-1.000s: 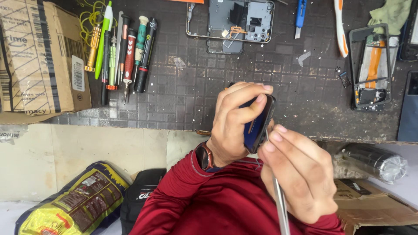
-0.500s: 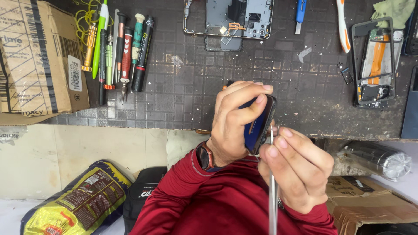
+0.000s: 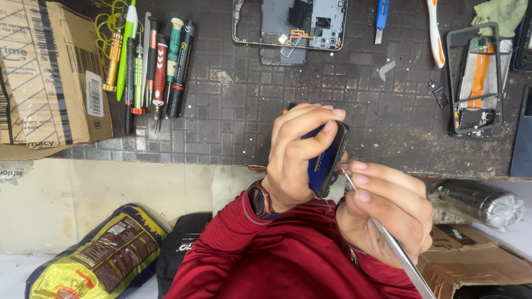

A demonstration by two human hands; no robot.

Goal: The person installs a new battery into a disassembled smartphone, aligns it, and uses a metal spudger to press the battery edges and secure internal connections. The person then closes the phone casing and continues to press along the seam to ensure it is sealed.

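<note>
Centre frame: we see a dark, glossy phone [image 3: 327, 160] held on edge, left hand [image 3: 296, 158] fingers curled tight around it. Right hand [image 3: 388, 213] pinches thin metal tweezers [image 3: 388, 235], tip at the phone's edge; contact unclear, lower end cut off. Behind, a gridded dark mat [image 3: 238, 111]; upper left, a row of screwdrivers [image 3: 152, 66].

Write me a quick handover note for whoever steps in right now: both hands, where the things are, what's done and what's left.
Left hand: grips the dark blue phone on edge, above the dark grid mat.
Right hand: pinches metal tweezers, tip at the phone's side edge.
Nearby: screwdrivers in a row at the mat's left; an opened phone frame at top; another stripped frame at right.
Done: cannot tell.
Left: the phone appears closed; the tweezer work at its edge is unfinished.
</note>
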